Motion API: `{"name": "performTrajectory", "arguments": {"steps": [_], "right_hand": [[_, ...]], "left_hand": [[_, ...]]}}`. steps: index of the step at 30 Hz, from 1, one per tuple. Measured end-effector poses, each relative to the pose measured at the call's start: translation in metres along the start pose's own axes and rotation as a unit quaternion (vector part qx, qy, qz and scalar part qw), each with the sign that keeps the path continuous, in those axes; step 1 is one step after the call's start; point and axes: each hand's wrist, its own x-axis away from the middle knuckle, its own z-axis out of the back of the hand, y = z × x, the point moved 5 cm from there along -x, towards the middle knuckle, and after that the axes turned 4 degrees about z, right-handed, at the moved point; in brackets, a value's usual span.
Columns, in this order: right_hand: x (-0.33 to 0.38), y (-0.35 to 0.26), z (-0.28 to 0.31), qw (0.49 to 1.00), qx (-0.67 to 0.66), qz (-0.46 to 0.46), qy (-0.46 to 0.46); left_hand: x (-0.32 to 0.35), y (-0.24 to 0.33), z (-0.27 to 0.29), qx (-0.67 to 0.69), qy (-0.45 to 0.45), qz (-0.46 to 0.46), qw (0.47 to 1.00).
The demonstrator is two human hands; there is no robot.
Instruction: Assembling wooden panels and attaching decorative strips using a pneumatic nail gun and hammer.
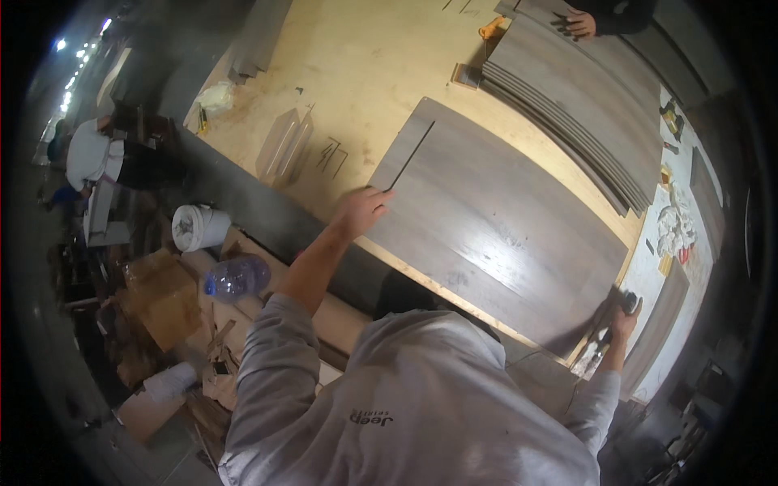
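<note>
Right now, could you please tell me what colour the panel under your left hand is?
Grey-brown with a wood-grain pattern; the panel shows best in the head view.

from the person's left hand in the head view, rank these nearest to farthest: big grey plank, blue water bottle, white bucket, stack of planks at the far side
1. Big grey plank: under the left hand, touching its near corner.
2. Blue water bottle: lower left, off the table.
3. White bucket: left, just beyond the bottle.
4. Stack of planks: upper right, across the table.

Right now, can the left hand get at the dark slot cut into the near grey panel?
Probably yes: the left hand rests on the grey panel beside the slot, with nothing between.
</note>
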Motion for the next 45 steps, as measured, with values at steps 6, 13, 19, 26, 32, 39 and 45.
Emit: {"name": "performTrajectory", "arguments": {"steps": [6, 13, 19, 26, 32, 39, 45], "right_hand": [[0.065, -0.182, 0.064, 0.903, -0.363, -0.19, -0.131], [0.167, -0.436, -0.037, 0.834, -0.426, -0.142, -0.321], [0.206, -0.608, -0.128, 0.788, -0.379, -0.148, -0.462], [0.203, -0.645, -0.172, 0.832, -0.306, -0.064, -0.459], [0.2, -0.664, -0.183, 0.829, -0.269, -0.113, -0.478], [0.201, -0.658, -0.192, 0.847, -0.252, -0.072, -0.463], [0.202, -0.665, -0.188, 0.852, -0.236, -0.081, -0.459]], "left_hand": [[-0.012, -0.011, 0.017, 0.018, -0.051, -0.033, 0.998], [-0.07, -0.039, 0.008, 0.108, -0.177, 0.175, 0.962], [-0.082, -0.053, 0.0, 0.191, -0.264, 0.221, 0.92], [-0.085, -0.061, -0.004, 0.157, -0.231, 0.177, 0.944], [-0.084, -0.061, 0.0, 0.142, -0.241, 0.207, 0.938], [-0.088, -0.057, 0.007, 0.125, -0.287, 0.207, 0.927], [-0.086, -0.055, 0.006, 0.126, -0.281, 0.204, 0.929]]}}
